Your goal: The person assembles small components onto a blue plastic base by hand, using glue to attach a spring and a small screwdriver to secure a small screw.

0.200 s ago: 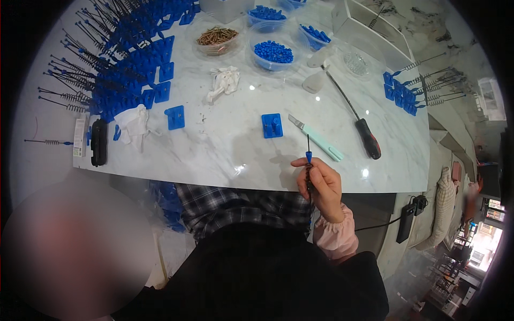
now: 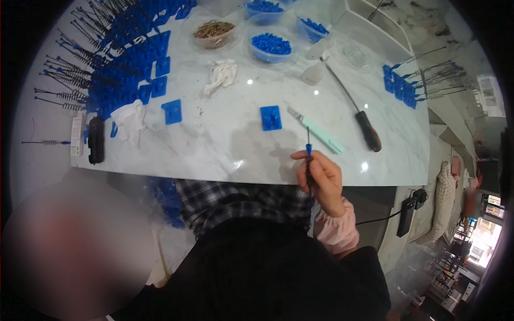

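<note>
My right hand (image 2: 325, 176), at the table's near edge, is closed around a thin dark rod with a coil spring and a blue collar (image 2: 309, 151). The rod's bare tip points away from me; its lower part is partly hidden by my fingers. Just beyond the tip lies a mint-green utility knife (image 2: 321, 135) with its blade out. To the left of the knife, a square blue plastic base (image 2: 271, 118) sits on the table. My left hand is not in view.
A screwdriver (image 2: 368, 132) lies to the right. At the back are bowls of blue beads (image 2: 271, 45) and brass-coloured screws (image 2: 213, 31). Blue bases with spring rods crowd the left (image 2: 126, 77) and the right edge (image 2: 396, 88). Crumpled tissue (image 2: 222, 75) lies mid-table.
The whole view has shifted slightly, so the table sits a little higher in it. My right hand keeps the same hold on the spring rod.
</note>
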Demonstrator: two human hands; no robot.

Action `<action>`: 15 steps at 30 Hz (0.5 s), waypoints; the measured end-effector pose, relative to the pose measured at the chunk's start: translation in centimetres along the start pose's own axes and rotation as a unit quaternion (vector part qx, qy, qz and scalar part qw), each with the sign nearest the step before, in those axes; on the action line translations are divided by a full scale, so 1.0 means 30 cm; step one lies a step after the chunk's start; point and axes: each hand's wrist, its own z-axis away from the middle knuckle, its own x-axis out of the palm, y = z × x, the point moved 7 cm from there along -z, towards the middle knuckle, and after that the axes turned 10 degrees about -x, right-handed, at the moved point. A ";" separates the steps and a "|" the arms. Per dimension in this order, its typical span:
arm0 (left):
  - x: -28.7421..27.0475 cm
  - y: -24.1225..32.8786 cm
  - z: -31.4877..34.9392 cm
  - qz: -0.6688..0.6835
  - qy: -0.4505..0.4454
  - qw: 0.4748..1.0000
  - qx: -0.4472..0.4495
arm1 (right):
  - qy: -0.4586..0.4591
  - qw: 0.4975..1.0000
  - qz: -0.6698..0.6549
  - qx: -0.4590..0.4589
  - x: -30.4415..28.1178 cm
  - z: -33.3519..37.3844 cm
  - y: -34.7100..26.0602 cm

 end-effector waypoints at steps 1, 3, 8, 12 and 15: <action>0.028 -0.046 -0.040 -0.002 -0.001 1.000 0.017 | 0.017 1.000 0.012 0.000 -0.013 0.009 -0.004; 0.031 -0.035 -0.075 -0.003 0.013 1.000 0.009 | 0.018 1.000 0.014 0.003 -0.008 0.023 -0.003; -0.124 0.235 -0.285 0.010 0.048 0.998 -0.047 | -0.021 1.000 0.006 -0.006 0.024 0.004 -0.004; -0.166 0.341 -0.441 0.017 0.068 0.995 -0.068 | -0.001 1.000 0.019 0.004 0.015 0.003 0.013; 0.135 -0.016 -0.232 0.026 0.094 0.992 -0.076 | 0.003 1.000 0.016 -0.004 0.005 0.009 0.010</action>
